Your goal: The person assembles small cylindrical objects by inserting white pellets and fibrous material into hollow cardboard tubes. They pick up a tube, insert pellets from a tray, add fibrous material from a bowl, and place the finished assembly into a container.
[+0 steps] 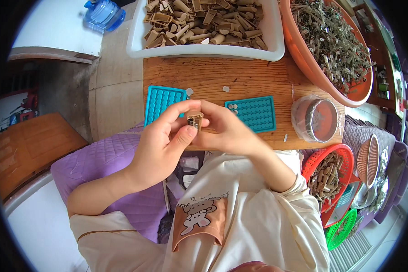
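My two hands meet in front of my chest, over the near edge of the wooden table [186, 72]. Between them is a small brown plastic casing [195, 117] with dark and shiny parts showing inside. The thumb and fingers of my left hand [161, 136] pinch it. My right hand [224, 127] closes on its other side, its fingertips partly hidden. Behind my left hand lies a teal tray [161, 99] with rows of round hollows. A second teal tray [256, 113], with a few small pale discs in it, lies beyond my right wrist.
A white bin [206, 53] of brown casings stands at the back. To its right is an orange basin [297, 54] heaped with dark-and-brown parts. A plastic-lined round tub [324, 120] sits at the table's right; a red basket [309, 165] stands below it. Small pale pieces [225, 89] lie about.
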Demonstrator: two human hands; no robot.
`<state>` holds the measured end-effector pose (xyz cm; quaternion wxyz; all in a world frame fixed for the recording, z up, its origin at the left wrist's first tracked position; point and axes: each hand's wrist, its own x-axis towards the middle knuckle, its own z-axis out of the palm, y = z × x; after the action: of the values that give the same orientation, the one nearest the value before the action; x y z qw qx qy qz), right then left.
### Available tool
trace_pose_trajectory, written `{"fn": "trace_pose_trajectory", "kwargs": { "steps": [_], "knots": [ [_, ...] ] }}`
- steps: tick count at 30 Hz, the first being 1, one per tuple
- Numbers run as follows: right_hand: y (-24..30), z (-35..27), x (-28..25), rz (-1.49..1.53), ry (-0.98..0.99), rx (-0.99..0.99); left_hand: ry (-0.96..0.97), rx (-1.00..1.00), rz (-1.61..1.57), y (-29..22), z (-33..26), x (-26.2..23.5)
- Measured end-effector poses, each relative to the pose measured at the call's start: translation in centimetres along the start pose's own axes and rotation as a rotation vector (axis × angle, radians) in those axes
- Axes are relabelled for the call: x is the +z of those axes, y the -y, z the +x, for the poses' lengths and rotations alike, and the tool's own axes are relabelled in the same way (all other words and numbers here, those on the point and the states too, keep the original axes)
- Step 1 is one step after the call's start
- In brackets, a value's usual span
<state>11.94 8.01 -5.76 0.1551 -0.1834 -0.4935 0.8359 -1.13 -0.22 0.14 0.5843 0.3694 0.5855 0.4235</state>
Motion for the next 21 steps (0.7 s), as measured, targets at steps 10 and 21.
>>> {"fn": "trace_pose_trajectory", "kwargs": {
  "steps": [10,21],
  "knots": [
    [-4.9,-5.1,-7.5,-1.03,-0.43,0.062,0.066,-0.233,-0.251,-1.4,0.0,-0.1],
    [-5.3,-5.3,-7.2,-1.509,-0.401,0.032,0.125,-0.231,-0.241,-1.2,-0.2,-0.3]
  ]
}}
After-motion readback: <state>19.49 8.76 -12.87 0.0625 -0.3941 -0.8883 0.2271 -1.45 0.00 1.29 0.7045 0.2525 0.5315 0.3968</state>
